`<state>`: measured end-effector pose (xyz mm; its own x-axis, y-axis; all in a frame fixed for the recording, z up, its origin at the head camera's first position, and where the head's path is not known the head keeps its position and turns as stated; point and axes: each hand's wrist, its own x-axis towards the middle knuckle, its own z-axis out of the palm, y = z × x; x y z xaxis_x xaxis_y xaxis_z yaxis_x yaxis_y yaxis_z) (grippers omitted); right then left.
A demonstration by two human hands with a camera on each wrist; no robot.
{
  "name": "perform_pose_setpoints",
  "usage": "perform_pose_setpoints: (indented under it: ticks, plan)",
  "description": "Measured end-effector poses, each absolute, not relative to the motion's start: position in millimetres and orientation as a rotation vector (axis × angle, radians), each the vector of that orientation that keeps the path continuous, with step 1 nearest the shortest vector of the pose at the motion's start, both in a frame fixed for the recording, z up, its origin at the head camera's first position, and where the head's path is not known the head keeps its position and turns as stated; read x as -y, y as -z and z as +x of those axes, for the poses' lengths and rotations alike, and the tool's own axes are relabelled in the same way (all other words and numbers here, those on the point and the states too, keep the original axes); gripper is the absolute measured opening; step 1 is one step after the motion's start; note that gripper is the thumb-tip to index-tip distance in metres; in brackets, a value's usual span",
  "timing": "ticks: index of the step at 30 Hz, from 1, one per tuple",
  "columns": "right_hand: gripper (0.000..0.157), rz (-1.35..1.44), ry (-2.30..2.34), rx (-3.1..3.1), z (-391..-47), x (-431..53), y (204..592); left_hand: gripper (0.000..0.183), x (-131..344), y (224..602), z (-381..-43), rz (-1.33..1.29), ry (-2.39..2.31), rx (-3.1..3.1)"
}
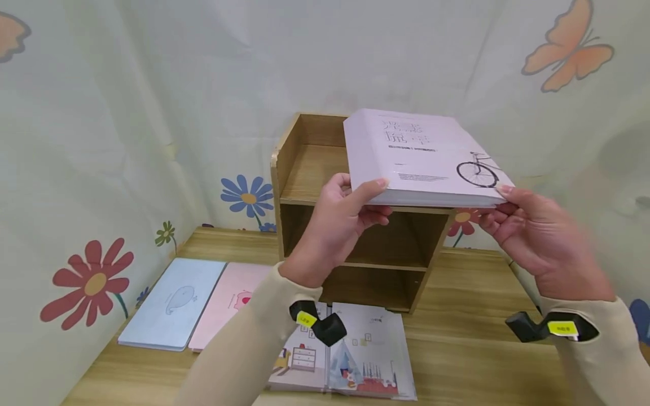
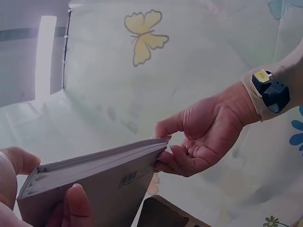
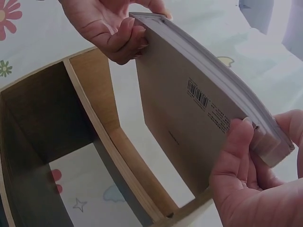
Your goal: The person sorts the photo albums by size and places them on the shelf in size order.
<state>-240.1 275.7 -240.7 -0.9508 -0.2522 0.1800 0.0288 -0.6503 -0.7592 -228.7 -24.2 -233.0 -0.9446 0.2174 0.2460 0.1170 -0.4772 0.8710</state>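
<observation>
Both hands hold up a thick white book (image 1: 416, 152) with a bicycle drawn on its cover, above the right part of a wooden shelf (image 1: 289, 169). My left hand (image 1: 345, 220) grips its near left corner, thumb on the cover and fingers beneath. At the near right corner, my right hand (image 1: 533, 231) pinches it in the same way, thumb beside the bicycle wheel. The right wrist view shows the book's back cover (image 3: 175, 104) with a barcode, fingertips pressed against it. In the left wrist view the page edges (image 2: 104, 165) face the camera.
A blue notebook (image 1: 172, 304) with a whale and a pink notebook (image 1: 228, 293) lie at the left of the wooden table (image 1: 477, 349). Illustrated books (image 1: 370, 349) lie before the shelf, partly behind the left wrist. A printed curtain (image 1: 203, 84) hangs behind.
</observation>
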Motion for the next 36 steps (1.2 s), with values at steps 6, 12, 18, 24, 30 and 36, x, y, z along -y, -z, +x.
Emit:
perform_pose_setpoints:
  ticks: [6, 12, 18, 24, 30, 36]
  plan:
    - [0.031, -0.394, 2.631, -1.431, -240, -255, 239, 0.027, 40, 237, -230, 0.475, -2.595, -1.628]
    - [0.027, -0.375, 2.616, -1.41, -242, -242, 242, 0.028, 53, 242, -232, 0.441, -2.596, -1.66]
    - [0.031, -0.279, 2.603, -1.484, -242, -230, 244, 0.025, 60, 249, -234, 0.394, -2.613, -1.66]
    - [0.048, -0.219, 2.588, -1.564, -241, -220, 248, 0.025, 68, 256, -234, 0.334, -2.594, -1.709]
    - [0.047, -0.228, 2.611, -1.481, -241, -214, 254, 0.027, 74, 262, -235, 0.308, -2.586, -1.714]
    - [0.042, -0.196, 2.62, -1.467, -241, -209, 259, 0.028, 78, 266, -236, 0.294, -2.592, -1.72]
